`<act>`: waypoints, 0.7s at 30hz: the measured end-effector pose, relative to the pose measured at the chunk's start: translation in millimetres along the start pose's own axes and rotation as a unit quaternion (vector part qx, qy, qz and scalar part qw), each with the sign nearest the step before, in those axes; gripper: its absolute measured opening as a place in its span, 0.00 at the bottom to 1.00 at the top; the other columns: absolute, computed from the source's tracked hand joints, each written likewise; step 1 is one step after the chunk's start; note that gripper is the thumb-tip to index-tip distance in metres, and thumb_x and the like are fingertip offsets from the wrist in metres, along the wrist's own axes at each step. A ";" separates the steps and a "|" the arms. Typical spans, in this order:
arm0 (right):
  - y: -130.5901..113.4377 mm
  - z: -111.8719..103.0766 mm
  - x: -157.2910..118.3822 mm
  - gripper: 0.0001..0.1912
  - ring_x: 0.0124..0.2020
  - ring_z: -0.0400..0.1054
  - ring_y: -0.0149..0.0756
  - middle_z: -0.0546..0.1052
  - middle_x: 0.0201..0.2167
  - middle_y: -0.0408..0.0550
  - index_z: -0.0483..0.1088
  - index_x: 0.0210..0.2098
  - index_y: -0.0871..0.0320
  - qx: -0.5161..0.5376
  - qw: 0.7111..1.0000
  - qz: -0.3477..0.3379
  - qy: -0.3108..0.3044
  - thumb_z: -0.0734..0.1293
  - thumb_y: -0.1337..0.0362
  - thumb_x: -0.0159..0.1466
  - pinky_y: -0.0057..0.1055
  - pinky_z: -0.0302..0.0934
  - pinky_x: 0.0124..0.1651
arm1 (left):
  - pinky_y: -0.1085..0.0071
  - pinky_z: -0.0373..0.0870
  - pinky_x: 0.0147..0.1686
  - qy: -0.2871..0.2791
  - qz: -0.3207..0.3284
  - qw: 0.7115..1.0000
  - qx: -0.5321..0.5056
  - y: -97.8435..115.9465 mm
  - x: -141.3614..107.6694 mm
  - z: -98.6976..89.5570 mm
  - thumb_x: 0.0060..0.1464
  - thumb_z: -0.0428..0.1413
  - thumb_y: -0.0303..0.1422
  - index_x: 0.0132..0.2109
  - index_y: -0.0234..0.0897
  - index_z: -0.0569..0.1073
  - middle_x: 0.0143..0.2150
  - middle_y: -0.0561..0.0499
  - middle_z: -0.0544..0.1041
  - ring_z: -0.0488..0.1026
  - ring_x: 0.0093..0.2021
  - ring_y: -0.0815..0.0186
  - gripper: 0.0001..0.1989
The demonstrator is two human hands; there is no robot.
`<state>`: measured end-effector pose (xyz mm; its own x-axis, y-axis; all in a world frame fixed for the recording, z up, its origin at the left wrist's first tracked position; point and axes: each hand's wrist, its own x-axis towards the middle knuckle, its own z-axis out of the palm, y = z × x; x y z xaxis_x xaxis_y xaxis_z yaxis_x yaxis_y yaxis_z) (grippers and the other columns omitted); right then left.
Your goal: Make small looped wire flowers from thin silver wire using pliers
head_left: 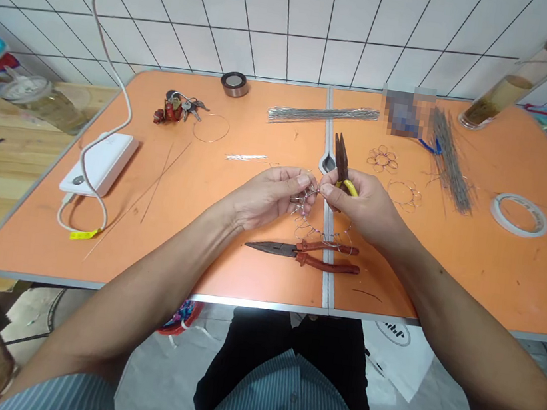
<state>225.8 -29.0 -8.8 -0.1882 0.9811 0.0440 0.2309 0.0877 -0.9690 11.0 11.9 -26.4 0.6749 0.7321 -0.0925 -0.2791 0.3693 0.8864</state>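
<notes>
1. My left hand (267,194) fingers pinch the wire piece (307,203) above the table (196,255), closed tight.
2. My right hand (362,203) grips yellow-handled pliers (343,164) while pinching the wire.
3. I judge this mid-bending; next needs a steady twist.
4. Red pliers (312,254) lie just below.

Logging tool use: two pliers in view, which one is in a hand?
The yellow-handled pliers, gripped in the right hand, jaws pointing up. The red-handled pliers lie untouched on the table.

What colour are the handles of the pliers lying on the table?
Reddish-brown, on the long-nose metal pliers; clearest in the head view.
</notes>
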 end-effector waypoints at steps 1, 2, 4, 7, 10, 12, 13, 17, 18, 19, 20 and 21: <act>-0.1 0.1 -0.1 0.14 0.31 0.59 0.34 0.67 0.28 0.40 0.73 0.35 0.54 -0.001 1.000 -0.001 0.001 0.76 0.52 0.66 0.34 0.53 0.35 | 0.71 0.73 0.36 -0.001 0.001 1.000 0.000 -0.1 0.1 0.1 0.55 0.76 0.46 0.37 0.33 0.80 0.34 0.49 0.80 0.78 0.32 0.68 0.21; -0.3 0.1 -0.3 0.13 0.31 0.59 0.34 0.67 0.28 0.40 0.73 0.35 0.54 -0.002 1.000 -0.002 0.002 0.76 0.53 0.66 0.34 0.53 0.35 | 0.72 0.73 0.35 -0.001 0.002 1.000 0.001 -0.2 0.3 0.1 0.55 0.76 0.46 0.37 0.33 0.80 0.34 0.49 0.80 0.77 0.32 0.68 0.21; -0.9 0.0 -0.6 0.13 0.31 0.59 0.34 0.67 0.28 0.40 0.74 0.35 0.54 -0.004 1.000 -0.004 0.002 0.75 0.54 0.66 0.34 0.53 0.35 | 0.72 0.73 0.35 -0.001 0.002 1.000 0.004 -0.3 0.7 0.0 0.55 0.76 0.46 0.37 0.33 0.80 0.34 0.49 0.80 0.77 0.32 0.68 0.21; -1.4 -0.3 -0.3 0.11 0.31 0.59 0.34 0.68 0.28 0.40 0.74 0.36 0.55 -0.011 1.000 -0.008 0.003 0.74 0.55 0.67 0.34 0.54 0.36 | 0.73 0.72 0.34 -0.001 0.005 1.000 0.008 -0.1 0.5 0.3 0.56 0.75 0.47 0.37 0.33 0.79 0.33 0.49 0.79 0.77 0.31 0.69 0.21; -1.0 -0.5 0.7 0.10 0.32 0.61 0.34 0.69 0.29 0.40 0.74 0.36 0.55 -0.027 0.999 -0.017 0.016 0.73 0.56 0.67 0.35 0.55 0.37 | 0.72 0.74 0.34 0.008 0.009 1.000 0.013 1.2 -1.2 2.8 0.58 0.73 0.47 0.40 0.34 0.79 0.34 0.49 0.80 0.78 0.31 0.69 0.20; -0.3 -0.6 1.4 0.09 0.32 0.61 0.34 0.70 0.29 0.41 0.74 0.37 0.55 -0.036 0.999 -0.022 0.031 0.73 0.57 0.68 0.35 0.55 0.39 | 0.71 0.75 0.35 0.029 0.006 0.999 0.027 2.5 -2.7 5.5 0.60 0.72 0.46 0.42 0.35 0.78 0.34 0.49 0.82 0.79 0.31 0.68 0.19; 0.0 -0.6 1.6 0.09 0.33 0.62 0.34 0.70 0.29 0.41 0.74 0.37 0.55 -0.037 0.998 -0.023 0.037 0.73 0.57 0.68 0.35 0.56 0.39 | 0.71 0.76 0.35 0.043 0.006 0.998 0.038 3.1 -3.4 6.8 0.60 0.72 0.45 0.42 0.36 0.78 0.34 0.49 0.82 0.79 0.31 0.67 0.18; 0.6 -1.0 1.4 0.09 0.32 0.61 0.33 0.68 0.29 0.40 0.74 0.36 0.55 -0.036 0.998 -0.027 0.040 0.73 0.57 0.68 0.34 0.56 0.38 | 0.73 0.75 0.34 0.074 0.015 0.993 0.088 4.0 -4.7 9.8 0.60 0.70 0.36 0.40 0.36 0.77 0.32 0.49 0.83 0.78 0.30 0.69 0.11; 0.7 -1.1 1.3 0.09 0.32 0.61 0.33 0.68 0.29 0.41 0.74 0.36 0.55 -0.036 0.998 -0.030 0.037 0.72 0.58 0.69 0.34 0.56 0.38 | 0.73 0.75 0.34 0.077 0.020 0.992 0.097 3.9 -4.6 9.9 0.59 0.69 0.34 0.39 0.36 0.77 0.32 0.49 0.83 0.78 0.29 0.69 0.09; 0.7 -1.1 1.3 0.09 0.32 0.62 0.33 0.69 0.29 0.41 0.74 0.36 0.55 -0.035 0.998 -0.032 0.033 0.72 0.58 0.70 0.34 0.56 0.37 | 0.73 0.75 0.34 0.080 0.024 0.991 0.103 3.6 -4.4 9.9 0.59 0.68 0.33 0.38 0.36 0.77 0.31 0.50 0.82 0.77 0.29 0.70 0.08; 0.9 -1.0 1.4 0.09 0.32 0.62 0.33 0.69 0.29 0.41 0.74 0.36 0.55 -0.032 0.999 -0.033 0.027 0.71 0.58 0.71 0.33 0.56 0.37 | 0.73 0.75 0.34 0.085 0.029 0.990 0.108 3.2 -4.2 9.7 0.59 0.68 0.32 0.37 0.36 0.77 0.30 0.50 0.82 0.77 0.28 0.70 0.07; 1.2 -0.9 1.5 0.09 0.32 0.63 0.33 0.69 0.29 0.41 0.74 0.37 0.55 -0.028 0.999 -0.031 0.023 0.71 0.58 0.71 0.33 0.57 0.37 | 0.74 0.75 0.33 0.091 0.034 0.989 0.111 2.8 -3.9 9.5 0.59 0.67 0.31 0.37 0.36 0.77 0.30 0.51 0.82 0.77 0.28 0.70 0.06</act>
<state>226.6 -27.3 -9.7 -0.1598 0.9802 0.1166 0.2738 0.1575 -0.9488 14.1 4.7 -19.3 0.5206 0.8490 -0.0908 -0.1487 0.1948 0.9695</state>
